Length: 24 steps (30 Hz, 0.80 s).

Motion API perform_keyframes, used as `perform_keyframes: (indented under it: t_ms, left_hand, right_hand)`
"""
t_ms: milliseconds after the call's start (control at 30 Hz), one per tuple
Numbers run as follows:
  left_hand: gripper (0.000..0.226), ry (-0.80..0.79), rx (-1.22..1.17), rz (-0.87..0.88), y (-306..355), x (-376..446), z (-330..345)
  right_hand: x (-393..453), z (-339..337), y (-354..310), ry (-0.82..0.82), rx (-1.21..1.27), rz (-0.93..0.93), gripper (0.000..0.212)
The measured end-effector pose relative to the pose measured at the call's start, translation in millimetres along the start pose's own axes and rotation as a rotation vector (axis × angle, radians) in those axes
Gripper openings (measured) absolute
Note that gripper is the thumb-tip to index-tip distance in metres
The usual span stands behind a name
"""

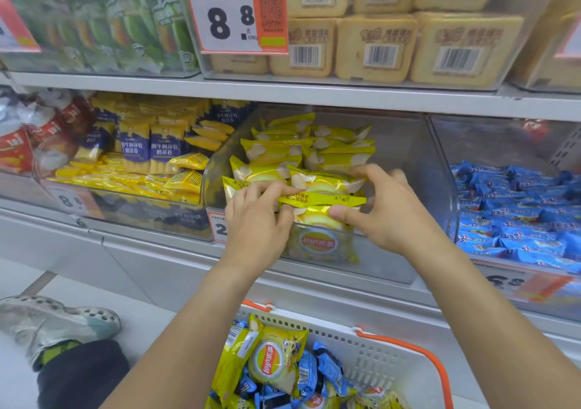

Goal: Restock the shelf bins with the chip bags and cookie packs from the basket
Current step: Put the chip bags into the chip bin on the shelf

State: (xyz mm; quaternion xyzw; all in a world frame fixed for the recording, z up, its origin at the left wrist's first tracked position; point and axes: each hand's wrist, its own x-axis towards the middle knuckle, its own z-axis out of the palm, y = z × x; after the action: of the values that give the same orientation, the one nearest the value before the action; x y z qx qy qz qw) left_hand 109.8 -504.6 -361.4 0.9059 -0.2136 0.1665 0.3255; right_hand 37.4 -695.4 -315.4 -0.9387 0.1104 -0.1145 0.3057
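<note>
A yellow chip bag (320, 210) is being held upright at the front wall of the clear middle bin (440, 188), its crimped top edge running left to right. It is being pinched by the left hand (257, 220) and the right hand (386, 213). The bin's right side is lying open. More bags are waiting in the basket (377, 355) below

Glossy foil chip bags (317, 185), clear plastic bin (440, 188)

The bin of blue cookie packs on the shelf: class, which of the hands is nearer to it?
Right. The right hand grips the front chip bag nearest the blue cookie packs; the left hand is farther.
</note>
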Motion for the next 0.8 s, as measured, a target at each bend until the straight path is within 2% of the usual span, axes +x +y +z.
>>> perform_keyframes:
  t_ms: [67, 333, 467, 600, 733, 800]
  left_hand:
    - [0.026, -0.004, -0.001, -0.007, 0.0, 0.0, 0.3]
    - [0.023, 0.029, 0.06, 0.002, 0.6, -1.4, 4.7]
    - [0.04, 0.041, 0.129, 0.07, -1.1, -5.4, 3.8]
    - [0.042, -0.063, 0.128, 0.079, -1.8, -4.8, -5.0]
    - [0.049, -0.198, 0.127, 0.232, -9.0, -11.0, -20.6]
    - [0.053, -0.131, 0.092, 0.325, -9.4, -21.1, -30.1]
  right_hand:
    - [2.3, 3.4, -1.7, -0.014, 0.019, 0.014, 0.073]
    - [12.4, 3.5, -2.8, -0.119, -0.09, -0.025, 0.058]
    - [4.3, 6.4, -9.2, -0.141, -0.157, -0.01, 0.06]
    - [-19.0, 16.3, -19.8, 0.104, -0.249, -0.047, 0.059]
    - [-35.4, 18.6, -15.9, 0.378, -0.108, -0.243, 0.052]
    - [-43.4, 22.6, -15.3, 0.437, 0.005, -0.337, 0.043]
